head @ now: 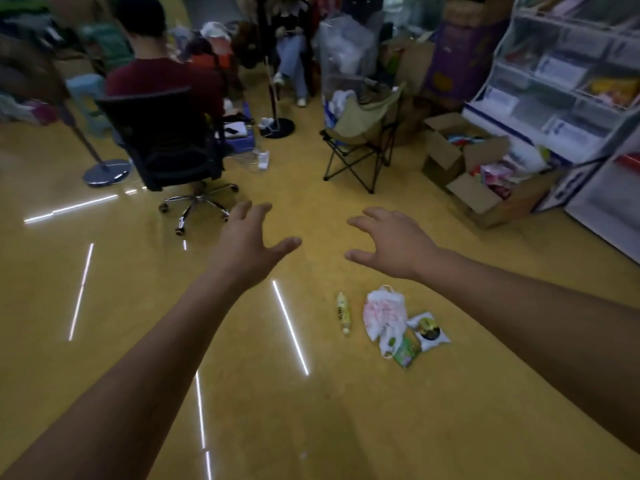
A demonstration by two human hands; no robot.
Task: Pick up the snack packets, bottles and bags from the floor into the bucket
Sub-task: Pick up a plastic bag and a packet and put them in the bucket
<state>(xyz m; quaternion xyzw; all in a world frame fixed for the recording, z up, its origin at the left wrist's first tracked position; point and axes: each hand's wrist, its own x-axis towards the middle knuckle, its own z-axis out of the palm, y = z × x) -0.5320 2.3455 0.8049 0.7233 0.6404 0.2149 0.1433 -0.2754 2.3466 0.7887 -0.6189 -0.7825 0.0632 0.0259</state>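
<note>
Yellow floor (311, 427) holds a bottle (344, 313), a plastic bag (384, 315) and two snack packets (429, 330) near its middle. Your left hand (252, 244) and right hand (391, 242) are spread wide, holding nothing. Cardboard boxes (474, 195) hold colourful packets.

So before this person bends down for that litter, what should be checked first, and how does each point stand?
1. Left hand free: ok, open and holding nothing.
2. Right hand free: ok, open and holding nothing.
3. Litter in sight: ok; yellow bottle, white plastic bag, green packet and white packet lie on the floor.
4. Items separate: not ok; bag and packets overlap, bottle lies apart.
5. Bucket located: cannot tell, none in view.
</note>
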